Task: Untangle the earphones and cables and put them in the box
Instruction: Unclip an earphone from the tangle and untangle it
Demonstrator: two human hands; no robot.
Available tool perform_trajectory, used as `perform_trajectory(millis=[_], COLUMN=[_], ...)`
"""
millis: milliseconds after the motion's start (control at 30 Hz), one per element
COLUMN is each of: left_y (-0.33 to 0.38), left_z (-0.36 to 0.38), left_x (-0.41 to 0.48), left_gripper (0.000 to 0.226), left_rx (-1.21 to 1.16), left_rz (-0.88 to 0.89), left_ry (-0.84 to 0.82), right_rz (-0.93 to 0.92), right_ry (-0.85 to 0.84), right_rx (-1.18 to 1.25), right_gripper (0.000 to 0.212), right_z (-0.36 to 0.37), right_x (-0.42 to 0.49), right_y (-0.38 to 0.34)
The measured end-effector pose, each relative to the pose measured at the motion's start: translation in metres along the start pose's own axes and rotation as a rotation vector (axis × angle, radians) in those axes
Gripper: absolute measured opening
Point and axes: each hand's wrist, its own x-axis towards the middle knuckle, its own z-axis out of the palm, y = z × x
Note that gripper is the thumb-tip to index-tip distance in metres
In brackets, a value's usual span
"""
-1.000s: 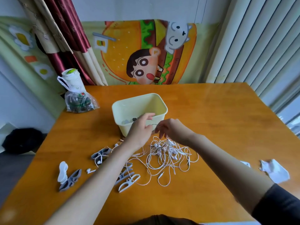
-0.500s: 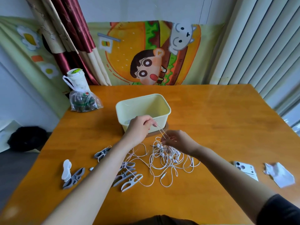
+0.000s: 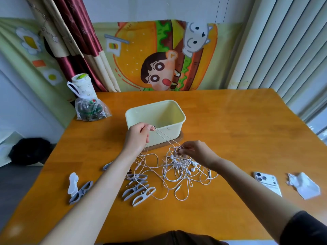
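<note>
A tangle of white earphones and cables (image 3: 182, 171) lies on the wooden table (image 3: 238, 131), just in front of a pale yellow box (image 3: 174, 127) that rests on a brown lid. My left hand (image 3: 137, 137) pinches a cable strand at the box's near wall, and the strand runs taut down to the tangle. My right hand (image 3: 196, 152) grips the top of the tangle where the strand enters it. Loose loops and a jack plug trail toward me.
Several grey and white cable clips (image 3: 138, 190) lie left of the tangle, two more (image 3: 77, 187) further left. A white phone (image 3: 268, 184) and crumpled paper (image 3: 303, 186) sit at the right. A plastic bag with a cup (image 3: 88, 105) stands at the back left.
My left hand has pulled a strand up and left out of the tangle, stretching it taut. My right hand has dropped lower onto the tangle and holds it down.
</note>
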Motion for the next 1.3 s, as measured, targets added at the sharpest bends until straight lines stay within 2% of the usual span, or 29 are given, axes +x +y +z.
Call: perform_trajectory(millis=[267,400,533,633,700,767,867,1033,1167,1300], left_y=[-0.013,-0.012,-0.011,-0.012,-0.010,-0.007,-0.005,-0.008,-0.007,0.003], left_z=[0.011,0.025,0.035,0.036,0.035,0.035,0.037,0.036,0.032,0.030], left_x=[0.000,-0.007,-0.015,-0.017,-0.017,-0.016,-0.016,-0.014,-0.014,-0.017], left_gripper=[0.025,0.043,0.048,0.044,0.049,0.052,0.040,0.010,0.012,0.012], left_rx=[0.221,0.301,0.268,0.332,0.306,0.280,0.271,0.349,0.324,0.167], left_rz=[-0.093,-0.101,-0.022,0.100,0.183,0.200,0.145,0.101,0.070,0.025], left_ry=[-0.116,-0.294,-0.442,-0.375,-0.322,-0.360,-0.478,-0.429,-0.455,-0.463], right_rz=[-0.032,-0.044,-0.054,-0.066,-0.072,-0.082,-0.098,-0.050,0.023,0.095], right_ry=[-0.008,-0.002,-0.012,-0.043,-0.062,-0.076,-0.077,-0.080,-0.081,-0.092], right_rx=[0.027,0.008,-0.012,-0.007,-0.011,-0.022,-0.010,-0.015,-0.002,-0.132], right_gripper=[0.011,0.011,0.012,0.015,0.016,0.014,0.016,0.016,0.016,0.022], right_z=[-0.002,0.000,0.002,0.001,0.000,-0.001,0.000,0.000,0.002,0.009], right_x=[-0.003,-0.001,0.001,-0.001,-0.003,-0.004,-0.004,-0.004,-0.004,-0.002], right_y=[-0.010,-0.016,-0.018,-0.021,-0.024,-0.025,-0.025,-0.018,-0.011,-0.007])
